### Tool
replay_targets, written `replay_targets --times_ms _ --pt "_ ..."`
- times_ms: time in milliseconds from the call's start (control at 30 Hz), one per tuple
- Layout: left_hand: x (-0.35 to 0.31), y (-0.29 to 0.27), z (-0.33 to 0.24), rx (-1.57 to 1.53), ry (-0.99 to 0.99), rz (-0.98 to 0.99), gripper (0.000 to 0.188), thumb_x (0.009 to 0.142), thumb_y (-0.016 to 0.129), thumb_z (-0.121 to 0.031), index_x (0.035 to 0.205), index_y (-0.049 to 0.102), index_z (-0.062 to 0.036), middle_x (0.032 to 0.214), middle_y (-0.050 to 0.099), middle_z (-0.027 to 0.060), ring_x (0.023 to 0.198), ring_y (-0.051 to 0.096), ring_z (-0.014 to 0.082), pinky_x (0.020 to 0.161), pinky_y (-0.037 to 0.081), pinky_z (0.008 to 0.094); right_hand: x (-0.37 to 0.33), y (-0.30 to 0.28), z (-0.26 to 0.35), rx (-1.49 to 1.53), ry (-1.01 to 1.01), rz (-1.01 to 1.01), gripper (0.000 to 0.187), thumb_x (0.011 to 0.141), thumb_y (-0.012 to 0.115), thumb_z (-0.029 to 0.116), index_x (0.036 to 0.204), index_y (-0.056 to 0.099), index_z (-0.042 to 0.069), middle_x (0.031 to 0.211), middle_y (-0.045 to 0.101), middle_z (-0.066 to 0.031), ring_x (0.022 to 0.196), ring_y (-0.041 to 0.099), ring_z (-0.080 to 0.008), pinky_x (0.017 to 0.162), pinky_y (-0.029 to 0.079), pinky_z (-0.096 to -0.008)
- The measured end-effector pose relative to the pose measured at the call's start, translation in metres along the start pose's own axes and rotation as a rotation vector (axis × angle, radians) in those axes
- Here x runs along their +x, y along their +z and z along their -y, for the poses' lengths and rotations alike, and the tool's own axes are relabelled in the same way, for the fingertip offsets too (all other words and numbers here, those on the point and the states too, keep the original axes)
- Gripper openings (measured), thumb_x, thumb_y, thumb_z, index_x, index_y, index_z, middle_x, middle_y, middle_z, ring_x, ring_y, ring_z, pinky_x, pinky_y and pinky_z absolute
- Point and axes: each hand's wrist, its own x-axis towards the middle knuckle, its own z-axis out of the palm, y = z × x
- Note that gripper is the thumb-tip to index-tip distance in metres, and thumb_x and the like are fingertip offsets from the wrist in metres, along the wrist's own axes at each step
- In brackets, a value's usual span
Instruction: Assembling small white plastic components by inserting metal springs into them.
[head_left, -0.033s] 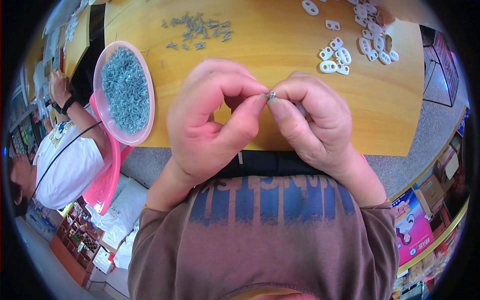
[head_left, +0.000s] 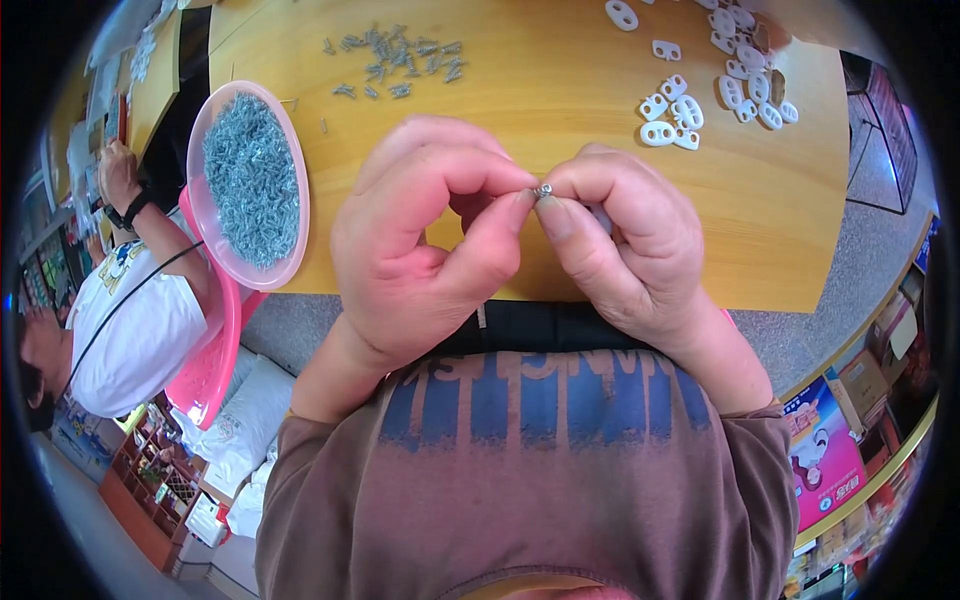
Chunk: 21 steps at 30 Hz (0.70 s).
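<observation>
Over the near part of the table, my left hand [head_left: 430,235] and my right hand [head_left: 632,235] meet at their fingertips. Between them sits a small silver screw [head_left: 543,190], pinched by thumb and forefinger on both sides. Something pale, perhaps a white plastic piece [head_left: 601,217], shows behind my right thumb; the curled fingers hide most of it. Beyond my left hand lies a loose pile of small screws [head_left: 400,55]. White oval plastic pieces [head_left: 686,112] with holes are scattered beyond my right hand.
A pink oval basin [head_left: 301,215] heaped with screws stands at the table's left edge. The wooden table [head_left: 560,100] stretches ahead. Left of it, a person in a white shirt [head_left: 140,320] sits on a pink chair [head_left: 205,385] at another table. Boxes [head_left: 865,380] line the right side.
</observation>
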Motion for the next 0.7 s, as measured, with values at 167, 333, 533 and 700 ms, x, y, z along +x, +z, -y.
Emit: replay_targets --times_ms 167,333,533,700 --pt "0.006 -0.009 -0.001 -0.038 -0.042 0.073 0.013 0.065 0.054 0.008 0.076 0.052 0.0016 0.08 0.05 0.0087 0.075 0.048 0.0161 0.066 0.038 0.0229 -0.004 -0.002 0.001 0.088 0.132 0.044 0.004 0.073 0.056 0.006 0.074 0.054 0.002 0.059 0.05 -0.0054 0.052 0.05 -0.0163 0.047 0.039 -0.0259" --pt "0.01 -0.012 0.0 -0.089 -0.095 0.147 0.012 0.064 0.055 0.009 0.073 0.052 0.0015 0.079 0.05 0.0086 0.073 0.049 0.0163 0.064 0.039 0.0234 0.0 -0.009 0.009 0.695 0.709 0.196 0.009 0.08 0.05 0.01 0.079 0.053 0.001 0.063 0.048 0.001 0.052 0.04 -0.0052 0.046 0.031 -0.0187" --pt "0.008 -0.004 0.003 0.302 0.236 0.053 0.018 0.061 0.061 0.007 0.076 0.055 -0.0011 0.08 0.052 0.0086 0.069 0.05 0.0177 0.058 0.042 0.0271 0.006 -0.016 0.003 1.171 0.958 0.227 0.016 0.081 0.048 0.014 0.073 0.048 0.0 0.048 0.034 0.0038 0.037 0.024 -0.0027 0.035 0.019 -0.018" --pt "0.004 -0.002 0.008 0.594 0.645 -0.011 0.02 0.065 0.067 -0.002 0.082 0.057 -0.0041 0.086 0.05 0.0063 0.068 0.052 0.0206 0.057 0.045 0.0299 0.003 -0.022 -0.005 1.403 1.006 0.353 0.016 0.08 0.051 0.017 0.078 0.053 0.001 0.049 0.032 0.0054 0.04 0.025 -0.003 0.035 0.017 -0.0187"
